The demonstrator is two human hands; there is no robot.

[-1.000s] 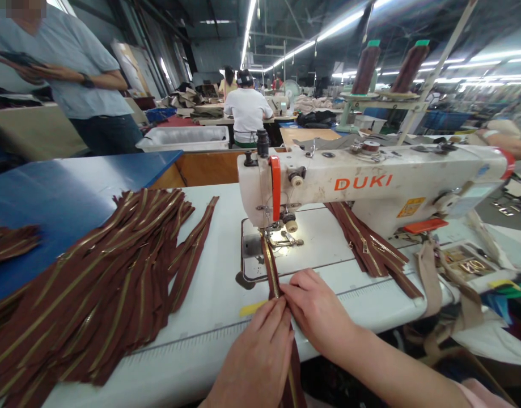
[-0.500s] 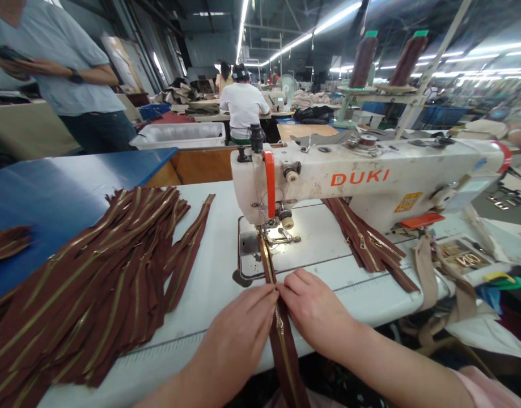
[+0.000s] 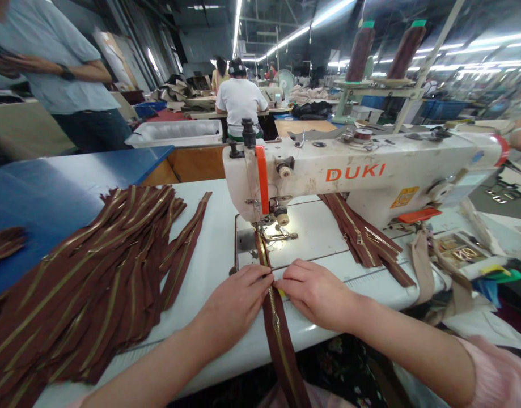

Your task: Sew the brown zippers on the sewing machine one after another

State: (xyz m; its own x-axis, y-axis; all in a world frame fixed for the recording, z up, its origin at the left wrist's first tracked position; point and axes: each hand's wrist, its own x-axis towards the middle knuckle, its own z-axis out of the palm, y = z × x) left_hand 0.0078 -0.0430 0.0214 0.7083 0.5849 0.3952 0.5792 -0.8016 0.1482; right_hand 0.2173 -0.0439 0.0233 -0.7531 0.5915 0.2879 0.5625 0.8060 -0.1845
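One person in a light blue shirt (image 3: 51, 73) stands at the far left, and from far away I can see a small dark thing in that person's hands. Lower down, a small bunch of brown zippers (image 3: 5, 243) lies on a blue surface (image 3: 73, 175). Next comes a big heap of zippers (image 3: 94, 283), all brown with gold teeth, covering much of the left part of the white surface (image 3: 217, 226). A few loose zippers (image 3: 186, 255) lie at its right side. Farther back I see a white tub (image 3: 175, 133), then a person in a white shirt (image 3: 242, 102), turned away from me. In the middle is my left hand (image 3: 237, 300), and its grip is pinching the left side of a long brown zipper (image 3: 283, 351). The top end of that zipper goes under the needle part of the white sewing machine (image 3: 311, 181), and its bottom end hangs over the front edge of the white surface. A gold slider (image 3: 276, 322) sits on it, just below my fingertips. My right hand (image 3: 317, 294) is just beside the left one, and its grip is pinching the zipper's right side. Behind the sewing machine stand two tall thread spools (image 3: 360, 54) with green tops. Some crossed zippers (image 3: 362, 235) lie partly under the machine's arm. Last, I see a tan strap (image 3: 422, 269) drooping near a tray (image 3: 482, 259) of little metal bits.
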